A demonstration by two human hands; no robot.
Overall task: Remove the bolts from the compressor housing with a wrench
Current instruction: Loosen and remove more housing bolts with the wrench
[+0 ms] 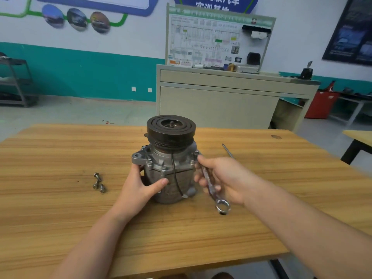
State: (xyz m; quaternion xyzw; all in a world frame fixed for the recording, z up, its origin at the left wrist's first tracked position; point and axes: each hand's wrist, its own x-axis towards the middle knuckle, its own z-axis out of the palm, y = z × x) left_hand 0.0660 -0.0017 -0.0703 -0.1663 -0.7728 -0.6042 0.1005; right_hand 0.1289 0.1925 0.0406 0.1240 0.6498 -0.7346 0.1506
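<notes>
The compressor (171, 162) stands upright mid-table (261, 198). My left hand (141, 186) grips its housing; my right hand (223, 178) grips the wrench (213, 188) beside a flange bolt (196, 153). Three bolts (99, 182) lie removed (more remain). Next, I judge: seat wrench, loosen.

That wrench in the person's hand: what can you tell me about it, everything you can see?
The wrench is a slim, shiny metal bar with a ring end showing at its lower tip, hanging just above the wooden table. It slants up toward a bolt on the compressor flange, its upper end hidden by the thumb. The right hand grips its shaft; the left hand steadies the compressor.
</notes>
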